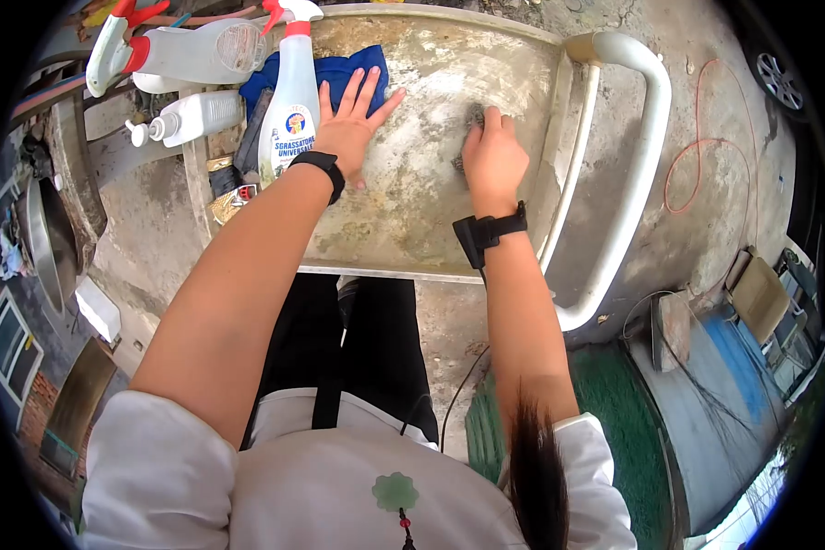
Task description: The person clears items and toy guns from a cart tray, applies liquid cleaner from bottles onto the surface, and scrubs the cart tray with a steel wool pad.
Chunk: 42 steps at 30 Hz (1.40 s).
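A cart's dirty, stained top [422, 211] lies in front of me, wet-looking with pale smears. My left hand [346, 124] rests on it with fingers spread, the fingertips over the edge of a blue cloth [373, 66]. Close by that hand stands a clear spray bottle [291, 115] with a red and white trigger head. On the right half of the top, my right hand [495, 160] is closed around a dark grey scrubbing pad [475, 117], which shows only at its edges. The pad touches the surface.
Another spray bottle [202, 52] and a white pump bottle [197, 117] lie at the left. A white tubular handle [651, 137] curves along the cart's right side. Beyond it a thin red hose [697, 147] is on the ground. Green matting [614, 403] lies lower right.
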Tool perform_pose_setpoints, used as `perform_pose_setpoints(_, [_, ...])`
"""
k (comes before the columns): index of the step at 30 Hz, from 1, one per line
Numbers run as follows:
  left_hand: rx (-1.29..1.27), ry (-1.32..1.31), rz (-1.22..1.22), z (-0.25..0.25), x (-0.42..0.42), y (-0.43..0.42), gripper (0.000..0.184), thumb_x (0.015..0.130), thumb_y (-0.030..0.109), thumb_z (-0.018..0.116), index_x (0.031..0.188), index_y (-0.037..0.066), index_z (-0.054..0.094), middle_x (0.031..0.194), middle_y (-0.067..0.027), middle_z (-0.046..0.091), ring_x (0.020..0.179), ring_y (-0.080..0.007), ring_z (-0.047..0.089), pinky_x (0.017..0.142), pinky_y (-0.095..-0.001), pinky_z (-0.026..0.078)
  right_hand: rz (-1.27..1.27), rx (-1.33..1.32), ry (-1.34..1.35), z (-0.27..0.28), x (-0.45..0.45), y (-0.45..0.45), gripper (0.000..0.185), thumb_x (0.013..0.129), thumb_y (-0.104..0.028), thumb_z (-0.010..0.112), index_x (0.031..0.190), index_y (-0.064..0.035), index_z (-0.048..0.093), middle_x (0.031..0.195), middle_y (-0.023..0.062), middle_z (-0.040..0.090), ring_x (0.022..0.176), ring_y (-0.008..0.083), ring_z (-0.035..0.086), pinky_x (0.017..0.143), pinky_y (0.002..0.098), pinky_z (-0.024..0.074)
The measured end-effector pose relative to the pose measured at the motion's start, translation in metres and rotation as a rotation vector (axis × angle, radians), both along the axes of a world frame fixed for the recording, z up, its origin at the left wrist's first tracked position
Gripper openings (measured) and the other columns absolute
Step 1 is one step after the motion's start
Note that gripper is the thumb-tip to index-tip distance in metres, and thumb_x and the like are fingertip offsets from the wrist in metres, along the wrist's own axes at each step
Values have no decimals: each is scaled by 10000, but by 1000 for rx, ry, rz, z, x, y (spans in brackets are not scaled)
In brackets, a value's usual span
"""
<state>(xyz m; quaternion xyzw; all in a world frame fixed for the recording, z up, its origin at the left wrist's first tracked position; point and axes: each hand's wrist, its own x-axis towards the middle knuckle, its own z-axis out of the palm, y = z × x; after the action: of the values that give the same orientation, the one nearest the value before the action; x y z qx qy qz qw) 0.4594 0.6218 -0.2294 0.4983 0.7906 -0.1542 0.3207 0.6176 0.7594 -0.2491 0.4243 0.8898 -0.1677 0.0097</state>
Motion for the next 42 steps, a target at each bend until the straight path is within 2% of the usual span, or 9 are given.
perform_pose_setpoints(2, [-61, 38, -13, 1, -1, 2, 1594, 340, 302, 992, 1579, 347, -10, 1644, -158, -84, 1521, -331, -43, 1153, -645, 43, -111, 9, -1, -6, -3, -8, 149, 871, -139, 634, 964, -54, 555, 878, 128, 633, 707, 307, 679, 583, 390, 551])
perform_pose_setpoints(7, [-99, 25, -14, 3, 2, 9, 1577, 376, 323, 989, 1578, 346, -31, 1645, -156, -85, 1523, -326, -48, 1147, -654, 45, 403, -102, 102, -10, -19, -72, 163, 788, -91, 652, 924, -66, 565, 812, 106, 626, 688, 261, 680, 576, 368, 547])
perform_pose_setpoints(13, [-60, 24, -6, 2, 1, 4, 1600, 337, 290, 992, 1580, 343, -13, 1640, -176, -85, 1520, -339, -60, 1152, -638, 39, -12, 37, -23, -3, 2, -14, 128, 855, -103, 623, 974, -73, 586, 819, 95, 602, 688, 289, 660, 583, 373, 544])
perform_pose_setpoints(16, [-36, 28, -20, 0, 2, 3, 1598, 341, 281, 992, 1579, 349, -18, 1639, -178, -106, 1519, -343, -73, 1150, -641, 39, 56, -12, 111, 8, 19, -71, 183, 832, -92, 627, 1011, -82, 591, 841, 86, 584, 738, 264, 649, 619, 369, 543])
perform_pose_setpoints(21, [10, -24, -11, -2, -2, -2, 1593, 338, 288, 989, 1579, 355, -8, 1639, -174, -114, 1518, -344, -78, 1150, -641, 38, 519, -42, 156, 5, 64, -131, 251, 763, -93, 635, 1009, -105, 589, 880, 58, 563, 807, 222, 631, 657, 357, 531])
perform_pose_setpoints(28, [20, -15, -24, -4, -3, -4, 1587, 341, 328, 988, 1580, 344, -4, 1638, -176, -109, 1517, -350, -63, 1148, -650, 47, -122, 135, -81, 7, 60, -65, 107, 849, -87, 619, 943, -89, 567, 840, 90, 569, 695, 258, 636, 576, 368, 534])
perform_pose_setpoints(34, [88, -38, -34, -9, -6, -9, 1591, 331, 359, 984, 1580, 343, -1, 1638, -179, -106, 1517, -354, -60, 1148, -654, 39, 532, 39, 35, 13, 70, -148, 243, 785, -90, 607, 1026, -103, 579, 877, 65, 559, 802, 224, 638, 681, 355, 531])
perform_pose_setpoints(38, [87, -28, -38, -10, -5, -11, 1579, 354, 348, 989, 1578, 347, -8, 1636, -181, -115, 1516, -350, -76, 1148, -653, 28, 162, 90, -163, 2, 89, -90, 200, 792, -71, 620, 976, -88, 542, 864, 89, 572, 731, 271, 640, 613, 372, 537])
perform_pose_setpoints(42, [61, 6, -39, -8, -3, -8, 1580, 359, 340, 989, 1578, 348, -16, 1636, -183, -116, 1517, -351, -67, 1148, -649, 33, 7, 98, -31, 0, 72, -106, 156, 797, -68, 616, 932, -85, 542, 853, 95, 571, 734, 274, 643, 613, 381, 539])
